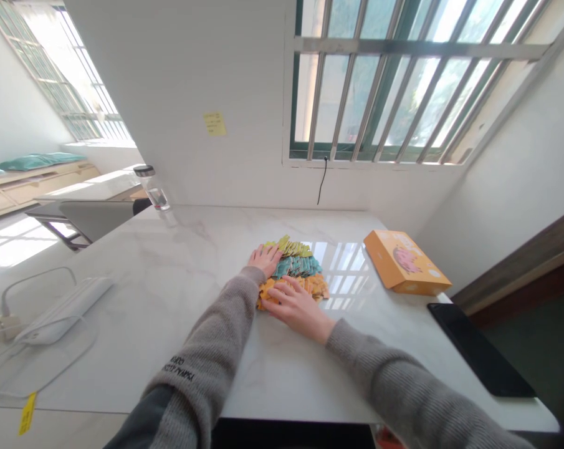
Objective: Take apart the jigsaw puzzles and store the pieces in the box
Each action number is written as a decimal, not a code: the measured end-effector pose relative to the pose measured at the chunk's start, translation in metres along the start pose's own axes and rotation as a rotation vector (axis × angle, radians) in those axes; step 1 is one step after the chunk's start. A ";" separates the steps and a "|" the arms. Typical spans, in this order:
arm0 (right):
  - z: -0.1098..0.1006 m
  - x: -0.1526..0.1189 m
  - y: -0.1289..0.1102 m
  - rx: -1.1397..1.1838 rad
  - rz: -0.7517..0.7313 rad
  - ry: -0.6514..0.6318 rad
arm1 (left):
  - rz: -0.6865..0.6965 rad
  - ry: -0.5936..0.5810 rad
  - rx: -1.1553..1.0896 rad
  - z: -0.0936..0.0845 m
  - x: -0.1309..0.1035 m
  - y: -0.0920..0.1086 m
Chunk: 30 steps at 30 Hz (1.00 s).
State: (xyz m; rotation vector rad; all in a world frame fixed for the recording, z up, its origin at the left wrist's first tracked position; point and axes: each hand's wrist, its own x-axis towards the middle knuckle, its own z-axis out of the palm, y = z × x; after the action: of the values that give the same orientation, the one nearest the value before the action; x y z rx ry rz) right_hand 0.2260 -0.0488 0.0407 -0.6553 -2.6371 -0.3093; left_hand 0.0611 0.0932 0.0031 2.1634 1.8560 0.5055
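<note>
Flat card pieces with notched edges, like jigsaw pieces, lie overlapping in colour rows on the white marbled table. The far row of pieces is yellow-green [296, 248], the middle row is teal [300, 266], and the near row is orange [318, 287]. My left hand [264, 259] rests on the left end of the rows, fingers stretched toward the yellow-green and teal pieces. Across the near side, my right hand [295, 305] lies over the orange pieces with its fingers apart. Both hands cover some of the pieces beneath them.
An orange box [403, 262] with a pink picture lies at right, beside a black tablet-like slab [480, 349] at the table edge. A white power strip [66, 312] with cables lies at left. A clear bottle [153, 187] stands at the far left corner.
</note>
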 end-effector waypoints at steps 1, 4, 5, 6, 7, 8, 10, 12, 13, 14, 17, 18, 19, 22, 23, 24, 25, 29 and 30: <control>0.001 0.002 0.004 -0.003 0.011 0.005 | 0.007 -0.004 -0.025 0.000 0.002 -0.003; 0.000 0.006 0.014 0.005 0.053 0.013 | 0.086 -0.051 -0.127 -0.003 0.011 -0.013; 0.000 0.007 0.016 0.007 0.069 0.006 | 0.112 -0.067 -0.160 -0.004 0.013 -0.016; -0.001 0.009 0.017 0.009 0.083 -0.006 | 0.130 -0.078 -0.184 -0.006 0.015 -0.018; -0.001 0.010 0.017 0.014 0.097 -0.019 | 0.139 -0.079 -0.209 -0.007 0.016 -0.020; -0.002 0.011 0.017 0.022 0.108 -0.028 | 0.140 -0.072 -0.231 -0.008 0.016 -0.021; -0.004 0.012 0.016 0.047 0.128 -0.028 | 0.139 -0.041 -0.274 -0.009 0.015 -0.022; -0.008 0.010 0.017 0.077 0.150 -0.003 | 0.136 -0.014 -0.312 -0.011 0.012 -0.024; -0.010 0.007 0.019 0.091 0.169 0.018 | 0.128 0.000 -0.322 -0.012 0.010 -0.025; -0.013 0.003 0.021 0.105 0.197 0.043 | 0.115 0.012 -0.324 -0.013 0.008 -0.026; -0.020 -0.016 0.033 0.141 0.315 0.113 | 0.092 0.049 -0.321 -0.018 -0.006 -0.031; -0.022 -0.025 0.038 0.149 0.353 0.121 | 0.108 0.056 -0.299 -0.019 -0.013 -0.033; -0.022 -0.033 0.042 0.153 0.383 0.123 | 0.142 0.057 -0.261 -0.020 -0.022 -0.035; -0.021 -0.057 0.054 0.170 0.414 0.067 | 0.304 0.033 -0.121 -0.022 -0.053 -0.037; -0.019 -0.063 0.057 0.183 0.413 0.047 | 0.350 0.021 -0.081 -0.021 -0.063 -0.036; -0.016 -0.067 0.061 0.197 0.411 0.031 | 0.377 0.010 -0.043 -0.021 -0.071 -0.034; -0.014 -0.069 0.064 0.212 0.408 0.018 | 0.391 -0.001 -0.010 -0.020 -0.076 -0.032; -0.002 -0.066 0.081 0.253 0.421 0.018 | 0.397 -0.019 0.049 -0.017 -0.078 -0.023; 0.001 -0.063 0.087 0.255 0.435 0.026 | 0.398 -0.016 0.043 -0.016 -0.075 -0.021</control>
State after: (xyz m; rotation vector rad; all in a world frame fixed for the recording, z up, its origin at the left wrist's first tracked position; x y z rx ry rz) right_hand 0.3190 0.0014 0.0221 -1.0920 -2.3701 0.1422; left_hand 0.0257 0.0218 0.0018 2.5683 1.4385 0.5244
